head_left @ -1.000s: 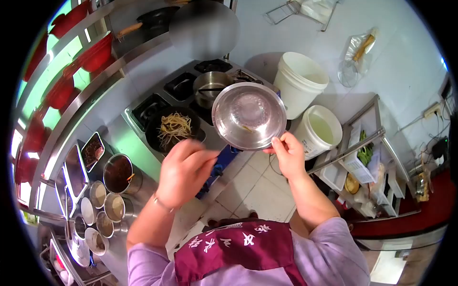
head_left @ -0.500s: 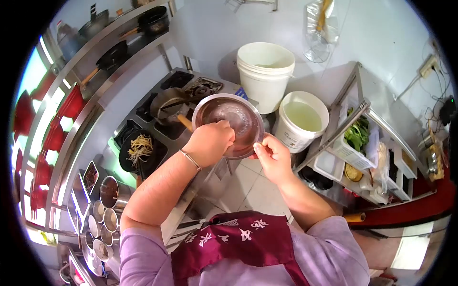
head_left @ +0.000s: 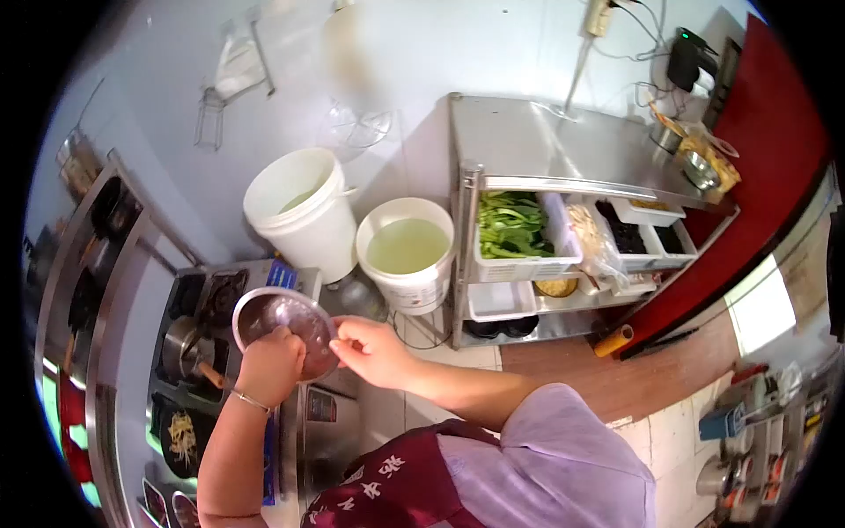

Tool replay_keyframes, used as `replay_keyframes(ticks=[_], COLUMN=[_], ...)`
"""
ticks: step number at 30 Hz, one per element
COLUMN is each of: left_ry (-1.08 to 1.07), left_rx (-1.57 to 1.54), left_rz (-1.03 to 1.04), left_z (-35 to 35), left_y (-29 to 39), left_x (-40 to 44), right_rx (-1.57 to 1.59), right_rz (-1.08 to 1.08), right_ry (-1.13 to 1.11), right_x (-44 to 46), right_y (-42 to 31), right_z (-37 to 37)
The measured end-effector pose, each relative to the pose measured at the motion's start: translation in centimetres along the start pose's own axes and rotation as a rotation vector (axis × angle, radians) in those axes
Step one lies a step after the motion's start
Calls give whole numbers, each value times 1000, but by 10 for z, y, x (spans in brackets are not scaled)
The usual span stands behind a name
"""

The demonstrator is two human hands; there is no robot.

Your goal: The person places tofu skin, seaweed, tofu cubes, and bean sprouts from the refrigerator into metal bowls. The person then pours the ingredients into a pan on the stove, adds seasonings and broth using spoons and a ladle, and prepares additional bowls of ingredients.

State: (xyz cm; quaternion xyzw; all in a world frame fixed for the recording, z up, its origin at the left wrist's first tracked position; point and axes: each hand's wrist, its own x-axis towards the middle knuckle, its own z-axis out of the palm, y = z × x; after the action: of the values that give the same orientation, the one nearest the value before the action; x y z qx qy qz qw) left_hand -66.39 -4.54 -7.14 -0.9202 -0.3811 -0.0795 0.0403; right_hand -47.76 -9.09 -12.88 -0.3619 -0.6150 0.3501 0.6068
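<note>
A round metal bowl (head_left: 310, 327) is held tilted in front of me, its shiny inside facing up. The thumb and fingers of my right hand (head_left: 374, 350) pinch its right rim. My left hand (head_left: 273, 363), with a bracelet at the wrist, is curled closed over the bowl's near inside; anything within those fingers is hidden. Left of the bowl, a metal pot (head_left: 180, 345) with a wooden handle sits on the stove (head_left: 216, 275). Nearer, a dark pan (head_left: 202, 431) holds pale strips of food (head_left: 182, 437).
Two white buckets (head_left: 308, 231) (head_left: 407, 295) of liquid stand beyond the bowl. At right, a steel shelf unit (head_left: 563, 145) bears a basket of leafy greens (head_left: 512, 227) and several food tubs. Racks of pans (head_left: 85, 299) line the left. More shelving (head_left: 757, 440) stands at lower right.
My view has swung right, so the buckets and stove sit further left and the shelf unit is more central. Both hands keep much the same hold at the bowl.
</note>
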Motion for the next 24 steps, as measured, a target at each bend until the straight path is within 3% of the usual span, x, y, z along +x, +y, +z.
replay_keyframes(ticks=[9, 14, 15, 17, 19, 21, 24], left_ry=[-74, 37, 35, 121, 195, 267, 295], left_rx=[15, -271, -300, -357, -403, -225, -114], left_rz=[76, 91, 45, -61, -310, -458, -680], left_z=[1, -50, -66, -89, -101, -114, -97], left_y=[11, 5, -2, -23, -53, -84, -160], left_x=[22, 12, 0, -38, -84, -126, -203], right_rx=[-16, 154, 348, 402, 193, 60, 104], right_rz=[-52, 279, 138, 162, 244, 261, 299], right_ry=[58, 59, 94, 131, 217, 259, 296], right_x=[-3, -10, -15, -24, -32, -42, -35], right_y=[18, 19, 30, 31, 16, 14, 19], right_z=[-20, -47, -56, -89, -117, -146, -141])
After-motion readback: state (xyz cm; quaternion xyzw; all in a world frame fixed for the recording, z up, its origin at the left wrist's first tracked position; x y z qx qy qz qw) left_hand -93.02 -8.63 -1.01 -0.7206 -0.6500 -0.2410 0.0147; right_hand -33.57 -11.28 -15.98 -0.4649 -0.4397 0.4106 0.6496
